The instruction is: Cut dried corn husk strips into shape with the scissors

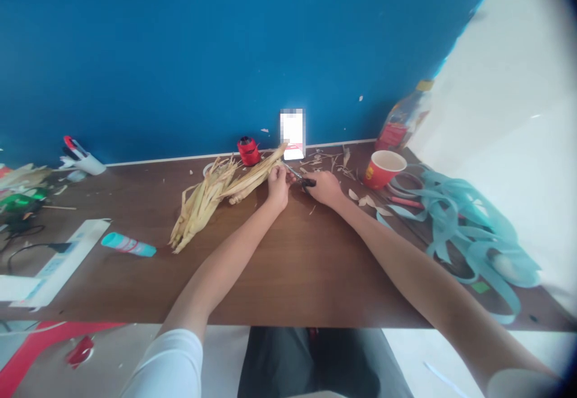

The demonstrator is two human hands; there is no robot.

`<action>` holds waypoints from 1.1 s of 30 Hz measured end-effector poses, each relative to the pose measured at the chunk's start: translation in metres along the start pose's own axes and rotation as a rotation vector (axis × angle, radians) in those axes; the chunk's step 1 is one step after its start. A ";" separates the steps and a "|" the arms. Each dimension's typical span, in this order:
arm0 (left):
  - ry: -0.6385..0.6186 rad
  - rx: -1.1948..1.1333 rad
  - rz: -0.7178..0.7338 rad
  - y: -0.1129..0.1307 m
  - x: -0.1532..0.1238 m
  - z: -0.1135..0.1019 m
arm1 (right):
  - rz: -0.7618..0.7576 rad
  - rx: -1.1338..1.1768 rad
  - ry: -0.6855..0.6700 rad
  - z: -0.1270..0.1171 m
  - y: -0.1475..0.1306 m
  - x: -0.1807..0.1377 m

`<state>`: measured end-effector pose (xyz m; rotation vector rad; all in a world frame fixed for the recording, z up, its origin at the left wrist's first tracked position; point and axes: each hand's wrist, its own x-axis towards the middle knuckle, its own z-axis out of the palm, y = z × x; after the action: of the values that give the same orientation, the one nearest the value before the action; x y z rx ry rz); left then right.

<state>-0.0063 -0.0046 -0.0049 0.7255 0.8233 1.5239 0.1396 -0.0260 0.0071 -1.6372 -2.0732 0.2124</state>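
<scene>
Husks (256, 172), dry and straw-coloured, seem only partly worked: thin scraps (346, 156) beyond the right hand (325, 186) and curled pieces (370, 201) just to its right suggest some trimming is done, while two long bunches on the counter (288, 278) look largely whole, so much appears left. One bunch lies just left of and beyond the left hand (278, 187), its far end near those fingertips; the other lies farther left and nearer the person. Scissors (306, 182) are gripped by their dark handles in the right hand, blades aimed toward the left hand, whose fingers are drawn together; whether they pinch a husk strip is too small to tell. Beyond the hands, a lit phone (293, 130) stands near the wall, with a red container (248, 151) to its left. Right of the right hand stands a paper cup (383, 172), with looped blue ribbon (435, 208) past it. Well left of both hands lies a light-blue tube (128, 244).
</scene>
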 end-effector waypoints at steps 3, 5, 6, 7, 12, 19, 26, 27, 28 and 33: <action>-0.002 0.019 0.011 -0.001 0.001 -0.001 | -0.014 0.017 0.007 0.000 0.001 0.000; 0.003 0.031 0.021 -0.002 0.003 -0.002 | -0.012 0.070 0.014 -0.001 0.001 0.000; 0.007 0.034 0.023 -0.003 0.003 -0.003 | -0.009 0.100 0.023 -0.001 0.001 -0.001; 0.012 0.035 0.024 -0.003 0.004 -0.003 | -0.006 0.125 0.034 -0.001 0.001 -0.001; 0.017 0.015 0.015 -0.001 0.003 -0.002 | 0.015 0.145 0.066 -0.001 -0.001 -0.002; -0.030 0.013 0.000 0.002 0.000 0.001 | 0.014 0.158 0.050 -0.001 -0.002 -0.002; -0.032 0.043 0.005 0.003 -0.001 0.001 | 0.005 0.147 0.037 0.000 0.002 0.000; -0.032 0.044 0.010 0.003 -0.001 0.001 | 0.006 0.145 0.035 0.000 0.002 0.000; -0.029 0.044 0.016 0.003 -0.001 0.001 | 0.005 0.143 0.032 0.000 0.003 0.001; 0.019 0.067 0.056 0.001 0.001 0.000 | -0.001 0.131 0.008 0.000 0.003 0.002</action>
<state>-0.0064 -0.0036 -0.0043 0.7896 0.8781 1.5619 0.1423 -0.0237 0.0062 -1.5565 -2.0094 0.3338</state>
